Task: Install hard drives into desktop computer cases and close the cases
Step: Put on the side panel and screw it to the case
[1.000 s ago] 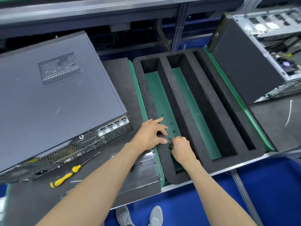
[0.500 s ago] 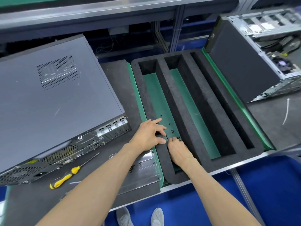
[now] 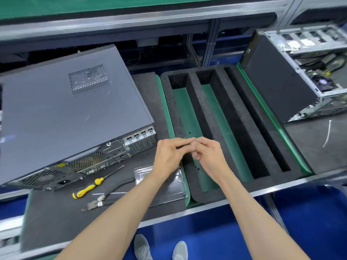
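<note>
While the left hand (image 3: 170,154) and right hand (image 3: 208,154) met fingertip to fingertip, apparently pinching tiny screws, one could slip into the foam tray (image 3: 221,117) below

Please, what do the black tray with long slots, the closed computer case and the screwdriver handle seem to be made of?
Black tray: probably dense foam; matte, grainy surface and thick soft-edged walls.
Closed computer case: likely painted sheet metal; smooth grey panel with punched vent holes and light scratches.
Screwdriver: handle seems to be glossy yellow plastic with black parts, possibly rubber; thin dark shaft, probably steel.
</note>
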Demonstrator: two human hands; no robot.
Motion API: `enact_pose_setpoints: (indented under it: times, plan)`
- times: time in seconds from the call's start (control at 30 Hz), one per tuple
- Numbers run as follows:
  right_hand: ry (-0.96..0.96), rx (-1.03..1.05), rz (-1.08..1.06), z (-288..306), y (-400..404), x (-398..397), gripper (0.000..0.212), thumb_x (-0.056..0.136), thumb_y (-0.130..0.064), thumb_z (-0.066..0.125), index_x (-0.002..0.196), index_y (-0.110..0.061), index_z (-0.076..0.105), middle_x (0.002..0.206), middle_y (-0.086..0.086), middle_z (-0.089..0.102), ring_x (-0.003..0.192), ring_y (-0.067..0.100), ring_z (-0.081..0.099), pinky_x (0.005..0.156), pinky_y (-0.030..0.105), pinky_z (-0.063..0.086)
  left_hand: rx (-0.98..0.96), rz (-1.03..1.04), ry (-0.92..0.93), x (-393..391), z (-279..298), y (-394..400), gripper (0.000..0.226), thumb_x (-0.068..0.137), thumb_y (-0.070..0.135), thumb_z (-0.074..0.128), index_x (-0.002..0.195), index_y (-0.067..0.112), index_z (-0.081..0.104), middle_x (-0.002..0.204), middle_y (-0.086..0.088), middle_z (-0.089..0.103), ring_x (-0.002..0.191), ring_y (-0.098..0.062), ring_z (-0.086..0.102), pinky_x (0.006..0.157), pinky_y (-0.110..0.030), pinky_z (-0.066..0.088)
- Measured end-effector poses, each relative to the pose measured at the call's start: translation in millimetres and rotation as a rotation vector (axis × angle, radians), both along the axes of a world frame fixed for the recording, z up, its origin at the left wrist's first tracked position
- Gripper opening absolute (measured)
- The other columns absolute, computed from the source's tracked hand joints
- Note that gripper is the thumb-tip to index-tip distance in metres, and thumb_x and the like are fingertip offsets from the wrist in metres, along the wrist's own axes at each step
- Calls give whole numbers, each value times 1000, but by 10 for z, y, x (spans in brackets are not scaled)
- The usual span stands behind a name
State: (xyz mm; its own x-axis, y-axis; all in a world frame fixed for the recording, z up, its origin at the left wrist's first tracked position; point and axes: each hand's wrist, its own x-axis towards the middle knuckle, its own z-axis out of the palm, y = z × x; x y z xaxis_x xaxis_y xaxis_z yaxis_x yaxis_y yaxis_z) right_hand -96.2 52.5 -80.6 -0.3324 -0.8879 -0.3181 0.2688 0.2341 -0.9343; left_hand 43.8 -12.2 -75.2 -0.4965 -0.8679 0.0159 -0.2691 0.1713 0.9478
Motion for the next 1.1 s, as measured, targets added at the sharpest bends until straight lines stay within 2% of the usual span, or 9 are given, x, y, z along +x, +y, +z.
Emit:
enact_pose_setpoints:
  times: [0.13,0.3,0.37,0.47,0.6,0.73,0.87,0.97,1.1]
  plan:
    - [-234,-10,94,106,-118,476,18,95,10,52,90,12,70,68,11,58,59,15,49,53,24,37,-79,177,5,520,162,73,9,83,22,81,90,27,82,84,20,76,83,0,72,80,-18,54]
    - [-410,59,193,156,-214,1320,16,97,7,53,94,13,69,70,13,61,59,14,55,53,22,43,-156,424,-95,1271,164,241,13,88,12,74,84,24,78,79,19,73,76,-4,69,72,-13,50]
    - [-211,97,250,151,-211,1631,13,94,4,59,90,7,71,68,12,65,59,15,57,56,24,45,-78,544,-113,1588,136,332,16,90,10,72,82,23,74,73,15,72,67,-6,68,67,-14,51]
    - [330,70,394,131,-208,2018,10,89,-6,65,84,-6,74,66,7,72,58,12,62,63,27,49,73,706,-151,2058,62,473,15,94,9,66,86,19,72,67,9,72,60,-6,69,65,-19,56]
    - [921,-5,543,142,-287,2396,14,93,-9,58,94,-11,72,97,7,72,93,25,64,83,34,50,288,863,-78,2537,-26,549,18,99,7,59,92,11,74,70,-1,75,68,-13,74,67,-20,58]
    - [1237,49,663,129,-337,2580,17,96,-6,53,101,-10,68,111,11,57,100,36,60,79,38,49,415,927,13,2814,-16,502,14,97,15,65,87,15,75,73,1,76,76,-19,75,68,-22,56]
    - [1181,108,595,134,-342,2785,21,97,-10,50,105,-12,69,112,12,64,106,34,57,85,38,48,186,785,-268,2932,10,439,18,92,21,71,77,31,73,84,14,69,81,-1,62,68,-13,38]
    - [973,268,524,94,-328,2944,22,94,-11,50,94,-5,71,106,19,67,108,35,54,83,35,47,51,491,-434,2889,-20,323,9,89,15,74,80,16,75,93,8,66,91,-12,60,71,-21,32]
    - [473,442,277,29,-268,3038,21,90,-6,51,96,5,69,95,21,70,64,29,74,58,37,62,-81,219,-733,2816,-32,186,10,93,14,65,94,9,74,110,-7,60,105,-25,56,80,-29,40]
